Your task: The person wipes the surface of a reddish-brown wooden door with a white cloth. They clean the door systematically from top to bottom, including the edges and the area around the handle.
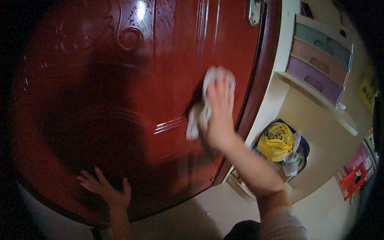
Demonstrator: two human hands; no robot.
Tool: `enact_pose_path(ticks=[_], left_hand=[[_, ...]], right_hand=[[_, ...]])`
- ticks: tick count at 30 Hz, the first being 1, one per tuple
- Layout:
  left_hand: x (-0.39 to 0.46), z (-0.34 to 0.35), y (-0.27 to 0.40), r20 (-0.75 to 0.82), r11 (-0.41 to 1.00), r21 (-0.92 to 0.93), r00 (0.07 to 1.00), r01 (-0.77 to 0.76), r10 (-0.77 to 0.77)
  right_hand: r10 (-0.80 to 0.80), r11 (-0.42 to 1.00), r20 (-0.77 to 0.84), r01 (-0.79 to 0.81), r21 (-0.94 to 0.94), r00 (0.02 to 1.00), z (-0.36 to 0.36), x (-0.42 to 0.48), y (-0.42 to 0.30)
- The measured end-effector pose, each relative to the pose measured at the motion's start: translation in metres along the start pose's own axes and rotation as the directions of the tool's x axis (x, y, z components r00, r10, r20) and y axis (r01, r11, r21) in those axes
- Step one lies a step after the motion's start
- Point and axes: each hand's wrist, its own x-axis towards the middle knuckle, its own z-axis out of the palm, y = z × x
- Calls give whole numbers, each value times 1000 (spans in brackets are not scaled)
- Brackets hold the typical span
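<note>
A dark red panelled door (168,99) fills the left and middle of the view, with wet streaks near its top. My right hand (220,111), blurred, presses a whitish cloth (192,129) against the door surface near its handle-side edge. Lower left, my left hand (105,187) has its fingers spread at the door's lower part and holds nothing; whether the palm touches the door is hard to tell. A metal handle plate (254,13) is fixed near the top of the door.
Right of the door frame (261,81), a shelf (312,90) bears a drawer unit (319,60) in green, orange and purple. Beneath it, a yellow plastic bag (276,142) sits in a dark container. A red item (354,181) lies at the far right.
</note>
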Motion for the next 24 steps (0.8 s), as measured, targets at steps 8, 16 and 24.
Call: enact_pose_path(ticks=[8, 16, 24], left_hand=[[-9, 1, -2, 26, 999, 15, 998, 52, -52], [-7, -2, -2, -10, 999, -3, 999, -38, 38], [-3, 4, 0, -23, 999, 40, 999, -27, 28]], right_hand=[[-189, 973, -313, 135, -186, 931, -40, 125, 17], [181, 984, -106, -180, 16, 978, 58, -172, 45], [171, 977, 61, -161, -136, 983, 58, -198, 52]])
